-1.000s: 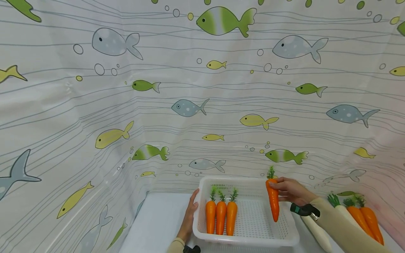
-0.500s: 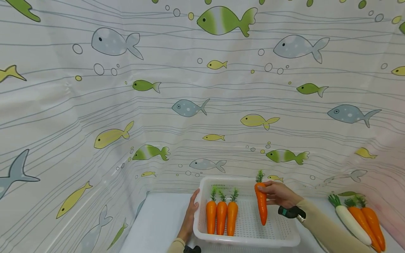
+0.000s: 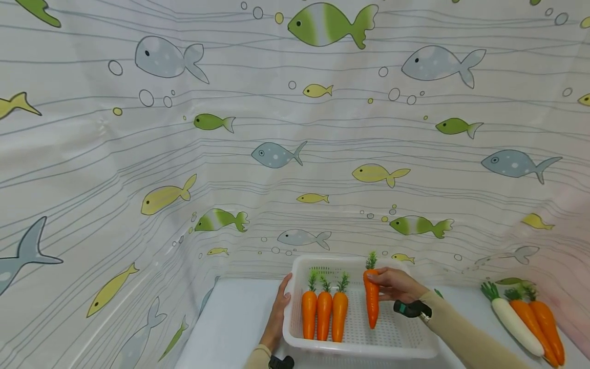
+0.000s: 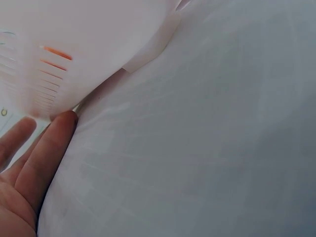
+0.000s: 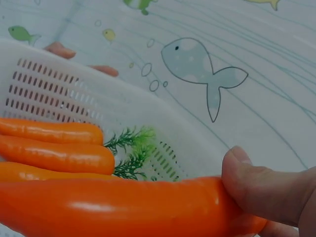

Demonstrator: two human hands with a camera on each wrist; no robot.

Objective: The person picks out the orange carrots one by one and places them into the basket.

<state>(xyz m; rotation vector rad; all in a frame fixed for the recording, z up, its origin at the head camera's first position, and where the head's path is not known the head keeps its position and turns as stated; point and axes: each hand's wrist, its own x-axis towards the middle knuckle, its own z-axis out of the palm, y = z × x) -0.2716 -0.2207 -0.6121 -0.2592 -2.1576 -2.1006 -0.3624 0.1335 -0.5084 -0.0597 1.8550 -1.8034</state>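
Three orange carrots [image 3: 324, 315] with green tops lie side by side in the left part of a white slotted plastic basket [image 3: 359, 351]. Between thumb and fingers, my right hand [image 3: 398, 284] holds another carrot [image 3: 371, 302] near its leafy end, tip pointing down, over the basket's middle. The right wrist view shows the thumb [image 5: 242, 173] pressed on this carrot's thick end. At the basket's left side is my left hand [image 3: 278, 312]. Its fingers [image 4: 52, 153] look fairly straight in the left wrist view, fingertips at the basket's outer wall.
A white radish [image 3: 516, 328] and two carrots [image 3: 546, 323] lie on the white table at the far right. A green leafy tip [image 3: 438, 293] shows behind my right forearm. Fish-printed white sheeting [image 3: 258, 189] rises behind and beside the table.
My right hand has carried its carrot leftward and slightly down, from the basket's right side toward the three carrots. My left hand has stayed at the basket's left side.
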